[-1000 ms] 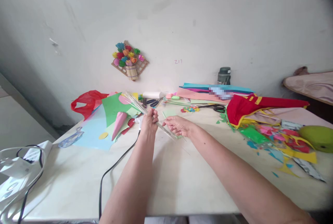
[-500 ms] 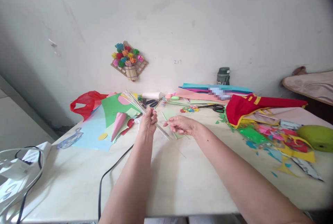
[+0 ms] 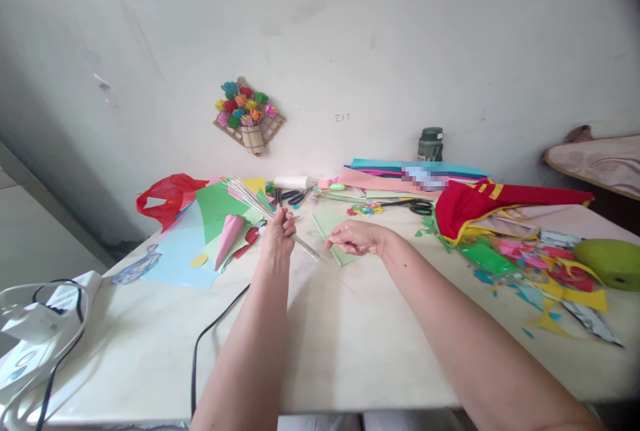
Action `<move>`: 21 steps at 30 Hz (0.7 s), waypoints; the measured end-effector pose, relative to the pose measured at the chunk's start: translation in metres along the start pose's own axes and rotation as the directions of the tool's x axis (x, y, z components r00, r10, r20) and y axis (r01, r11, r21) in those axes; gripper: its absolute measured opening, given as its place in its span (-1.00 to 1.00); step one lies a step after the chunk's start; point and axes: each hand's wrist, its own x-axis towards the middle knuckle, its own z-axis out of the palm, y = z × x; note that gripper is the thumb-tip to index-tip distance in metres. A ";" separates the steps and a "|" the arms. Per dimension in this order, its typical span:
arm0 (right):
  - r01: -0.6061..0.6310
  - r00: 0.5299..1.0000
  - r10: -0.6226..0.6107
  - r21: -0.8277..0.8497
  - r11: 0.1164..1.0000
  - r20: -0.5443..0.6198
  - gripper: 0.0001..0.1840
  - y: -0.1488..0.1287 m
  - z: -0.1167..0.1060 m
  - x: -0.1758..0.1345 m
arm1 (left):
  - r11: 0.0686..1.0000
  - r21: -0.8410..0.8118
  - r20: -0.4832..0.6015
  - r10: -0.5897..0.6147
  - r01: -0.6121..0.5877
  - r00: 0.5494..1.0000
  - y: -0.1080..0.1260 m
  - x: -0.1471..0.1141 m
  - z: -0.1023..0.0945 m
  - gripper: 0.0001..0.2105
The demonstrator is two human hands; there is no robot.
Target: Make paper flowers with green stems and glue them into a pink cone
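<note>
My left hand is closed around a bundle of thin pale wires. The bundle slants from upper left to lower right, its lower ends sticking out past my fist. To its right, my right hand has its fingers pinched together; whatever they hold, if anything, is too fine to make out. A light green paper sheet with a folded edge lies on the table, partly behind my right hand. A pink paper cone rests on coloured papers left of my left hand.
Black scissors and blue-handled scissors lie toward the back. Red cloth, paper scraps and a green fruit occupy the right. A black cable crosses the left front. A dark bottle stands by the wall.
My left hand has shifted slightly left with the wires, and my right hand slightly right. The gap between them is wider, showing more of the green sheet.
</note>
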 end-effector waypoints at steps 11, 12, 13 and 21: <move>-0.062 0.995 0.065 -0.046 0.997 0.070 -0.82 0.005 -0.009 -0.006 | 1.000 -0.015 0.003 0.005 -0.005 1.000 0.007 -0.003 -0.002 -0.75; -0.057 0.994 0.063 -0.062 0.996 0.085 -0.81 0.005 -0.010 -0.007 | 1.000 -0.018 0.000 0.010 -0.010 1.000 0.008 -0.003 -0.002 -0.75; -0.047 0.993 0.056 -0.080 0.996 0.106 -0.78 0.005 -0.010 -0.008 | 1.000 -0.020 -0.001 0.013 -0.013 1.000 0.008 -0.003 -0.002 -0.75; 0.078 0.978 -0.031 -0.222 0.972 0.206 -0.71 -0.004 -0.003 -0.017 | 1.000 -0.006 -0.025 -0.010 0.010 1.000 0.007 -0.002 -0.004 -0.76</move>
